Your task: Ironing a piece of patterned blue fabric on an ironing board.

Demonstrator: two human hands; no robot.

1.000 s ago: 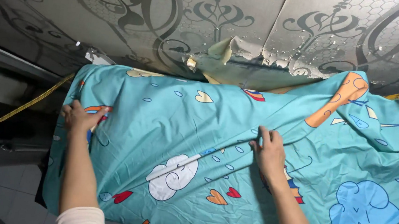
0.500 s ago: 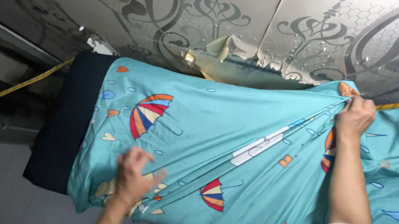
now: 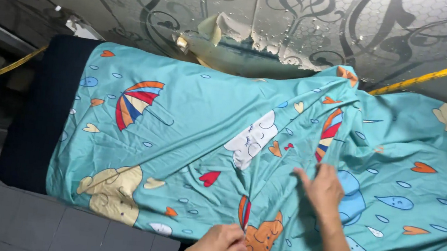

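While I watch from the head view, far left of both hands a dark navy mattress edge (image 3: 41,117) shows bare beside the grey tiled floor (image 3: 30,221). Spread over it is the turquoise cotton bedsheet printed with umbrellas, clouds and hearts (image 3: 190,122), reaching right past my fingers. My left hand (image 3: 219,246) sits at the near hem, fingers (image 3: 233,241) curled shut, pinching a fold of the sheet beside an orange animal print. Just right and above, my right hand (image 3: 323,190) lies on the cloth, fingers (image 3: 302,177) half bent and gathering a ridge of fabric that runs up from them. Beyond the fingertips, a peeling patterned wall panel (image 3: 255,35); to the right, a yellow cord (image 3: 434,73).
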